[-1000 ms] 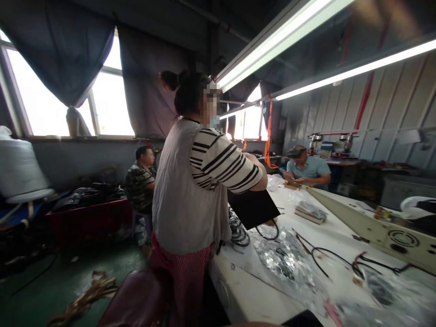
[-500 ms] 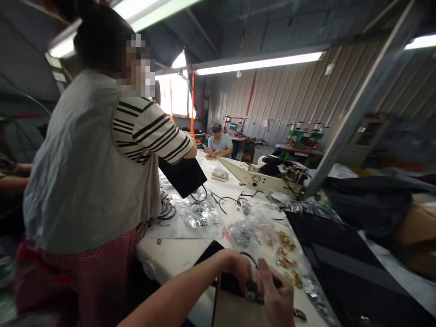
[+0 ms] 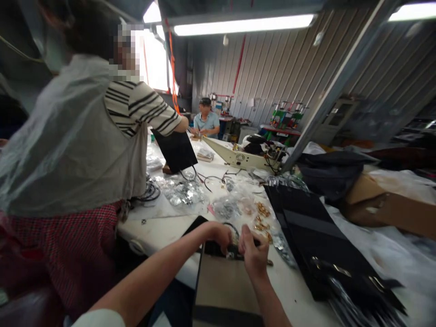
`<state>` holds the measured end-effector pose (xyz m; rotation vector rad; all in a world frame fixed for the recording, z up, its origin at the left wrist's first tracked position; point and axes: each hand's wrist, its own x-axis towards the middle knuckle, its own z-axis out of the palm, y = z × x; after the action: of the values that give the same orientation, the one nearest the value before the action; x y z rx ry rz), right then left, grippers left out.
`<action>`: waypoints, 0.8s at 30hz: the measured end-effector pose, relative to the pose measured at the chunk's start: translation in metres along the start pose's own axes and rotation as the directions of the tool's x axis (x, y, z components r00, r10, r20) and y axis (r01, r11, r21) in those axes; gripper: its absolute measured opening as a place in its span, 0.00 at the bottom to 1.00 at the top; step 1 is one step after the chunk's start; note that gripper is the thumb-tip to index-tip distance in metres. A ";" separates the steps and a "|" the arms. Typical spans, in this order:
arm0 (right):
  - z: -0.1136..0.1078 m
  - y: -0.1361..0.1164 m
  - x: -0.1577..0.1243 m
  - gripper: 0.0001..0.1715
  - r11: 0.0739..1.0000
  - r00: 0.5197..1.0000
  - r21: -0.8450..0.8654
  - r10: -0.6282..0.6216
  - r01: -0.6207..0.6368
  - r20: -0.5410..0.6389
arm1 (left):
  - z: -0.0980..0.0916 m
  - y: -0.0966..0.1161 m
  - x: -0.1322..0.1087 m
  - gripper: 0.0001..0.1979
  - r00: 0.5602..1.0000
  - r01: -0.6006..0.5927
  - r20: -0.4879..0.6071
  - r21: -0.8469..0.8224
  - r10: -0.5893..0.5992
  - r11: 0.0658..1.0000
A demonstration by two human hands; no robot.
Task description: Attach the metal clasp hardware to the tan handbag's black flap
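A flat bag panel (image 3: 223, 284), brown-grey inside with black edges, stands in front of me at the table's near edge. My left hand (image 3: 220, 236) reaches across to its top edge, fingers curled closed on it by a small metal fitting (image 3: 230, 255). A thin dark loop (image 3: 235, 229) rises just behind the fingers. Close on the right, my right hand (image 3: 254, 250) is closed in a fist at the same edge; a dark end shows by it, but I cannot make out what it grips. Gold-coloured metal fittings (image 3: 262, 210) lie on plastic beyond.
Black panels with buckles (image 3: 320, 236) lie at right. Clear plastic bags (image 3: 226, 206) and silvery wrapping (image 3: 184, 188) cover the white table (image 3: 163, 234). A co-worker (image 3: 78, 136) leans in at left over a black panel (image 3: 175, 150). A cream machine (image 3: 238, 156) stands farther back.
My view has turned right and down, showing more of the black panels and a cardboard box. Both hands stay at the panel's top edge. The co-worker still leans over the table.
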<state>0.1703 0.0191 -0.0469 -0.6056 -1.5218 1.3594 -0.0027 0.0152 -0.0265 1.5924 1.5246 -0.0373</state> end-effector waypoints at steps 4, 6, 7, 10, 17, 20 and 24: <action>-0.002 -0.002 0.006 0.39 0.991 0.996 0.132 0.039 -0.029 -0.076 | -0.001 -0.002 -0.001 0.08 0.998 -0.043 0.040 -0.022 0.044 0.999; -0.003 -0.001 0.009 0.39 0.990 0.996 0.139 0.029 -0.017 -0.079 | 0.000 -0.007 0.003 0.09 0.997 -0.058 0.056 -0.030 0.060 0.998; -0.003 -0.001 0.009 0.39 0.990 0.997 0.140 0.021 -0.011 -0.073 | 0.001 -0.008 0.004 0.09 0.996 -0.061 0.059 -0.026 0.063 0.998; -0.002 -0.002 0.008 0.38 0.991 0.998 0.133 0.016 -0.008 -0.058 | 0.001 -0.008 0.003 0.10 0.997 -0.061 0.054 0.000 0.061 0.998; 0.005 0.002 0.003 0.39 0.999 1.000 0.044 0.003 -0.002 -0.024 | 0.001 -0.008 0.003 0.11 0.996 -0.076 0.034 -0.028 0.077 0.997; 0.006 0.004 0.001 0.39 1.000 1.000 -0.012 -0.001 0.001 0.013 | 0.002 -0.013 0.008 0.12 0.996 -0.078 0.038 -0.044 0.080 0.996; 0.007 0.006 -0.005 0.39 0.998 1.000 -0.052 -0.021 0.020 -0.014 | 0.001 -0.016 0.013 0.10 0.996 -0.084 0.035 -0.045 0.086 0.995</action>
<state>0.1648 0.0135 -0.0530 -0.6289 -1.5515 1.3015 -0.0121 0.0222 -0.0435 1.6117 1.4188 0.0144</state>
